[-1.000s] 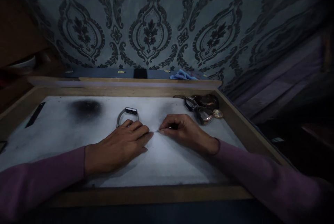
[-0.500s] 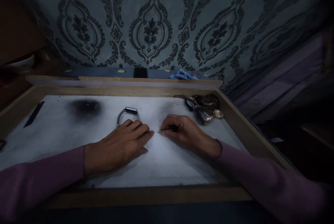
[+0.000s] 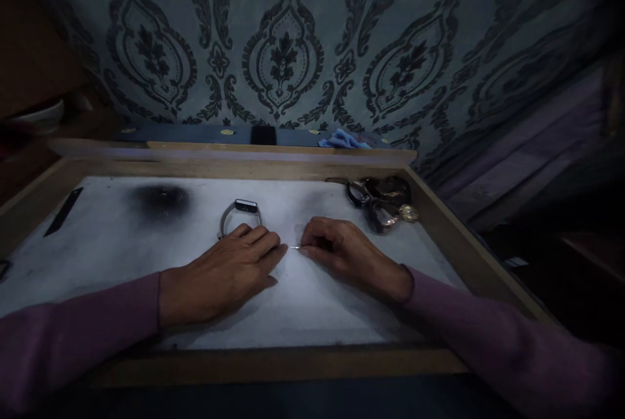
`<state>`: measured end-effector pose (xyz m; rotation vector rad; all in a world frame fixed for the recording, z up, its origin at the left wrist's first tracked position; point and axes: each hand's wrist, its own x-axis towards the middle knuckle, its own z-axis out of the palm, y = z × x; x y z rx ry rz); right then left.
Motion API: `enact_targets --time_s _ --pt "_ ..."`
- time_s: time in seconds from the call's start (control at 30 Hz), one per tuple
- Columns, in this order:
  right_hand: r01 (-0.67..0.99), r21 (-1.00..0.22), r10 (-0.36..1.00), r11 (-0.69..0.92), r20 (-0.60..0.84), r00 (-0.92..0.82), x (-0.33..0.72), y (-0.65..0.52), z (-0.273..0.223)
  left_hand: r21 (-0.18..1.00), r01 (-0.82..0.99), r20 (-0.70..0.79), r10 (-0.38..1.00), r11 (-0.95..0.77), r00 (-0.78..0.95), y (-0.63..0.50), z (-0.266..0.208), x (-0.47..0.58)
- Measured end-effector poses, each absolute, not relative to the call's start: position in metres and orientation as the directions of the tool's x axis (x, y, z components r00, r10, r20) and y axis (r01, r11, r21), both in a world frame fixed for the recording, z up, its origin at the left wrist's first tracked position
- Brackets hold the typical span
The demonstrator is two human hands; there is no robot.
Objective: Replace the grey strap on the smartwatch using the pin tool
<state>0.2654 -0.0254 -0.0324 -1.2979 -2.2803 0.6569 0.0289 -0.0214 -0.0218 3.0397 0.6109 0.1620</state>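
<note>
My left hand rests palm down on the white surface, with index finger and thumb apart. Its other fingertips are hidden behind the knuckles, beside the near part of a wristwatch. That watch has a dark rectangular face and a light looped strap, and it stands up just beyond the fingers. Between thumb and fingers, my right hand pinches a thin metal-tipped tool. The silver tip points left at my left index finger, a small gap short of it. Most of the tool is hidden in the right hand.
Several dark-strapped watches lie heaped in the far right corner, with a round gold-coloured piece. A black flat strip lies at the left. A wooden rim borders the white surface. A blue cloth sits beyond the far edge.
My right hand has shifted very slightly, and the dark part of the tool seen within its grip is now less visible. My left hand and the wristwatch stay nearly in place.
</note>
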Motion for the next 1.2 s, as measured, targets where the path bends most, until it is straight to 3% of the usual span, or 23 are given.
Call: enact_targets --time_s 0.63,1.03,1.2 --pt "0.669 -0.591 0.875 0.45 0.143 -0.462 0.2623 -0.0283 -0.034 0.096 0.394 0.103 0.403 -0.914 0.909 -0.0211 -0.023 0.0291" --pt "0.706 -0.513 0.865 0.489 0.181 -0.468 0.2605 -0.0341 -0.0344 0.136 0.393 0.069 0.405 -0.909 0.912 -0.0206 -0.0193 0.0276" --pt "0.66 -0.565 0.856 0.495 0.189 -0.48 0.2613 -0.0334 -0.0374 0.156 0.389 0.084 0.404 -0.908 0.911 -0.0197 -0.0225 0.0262"
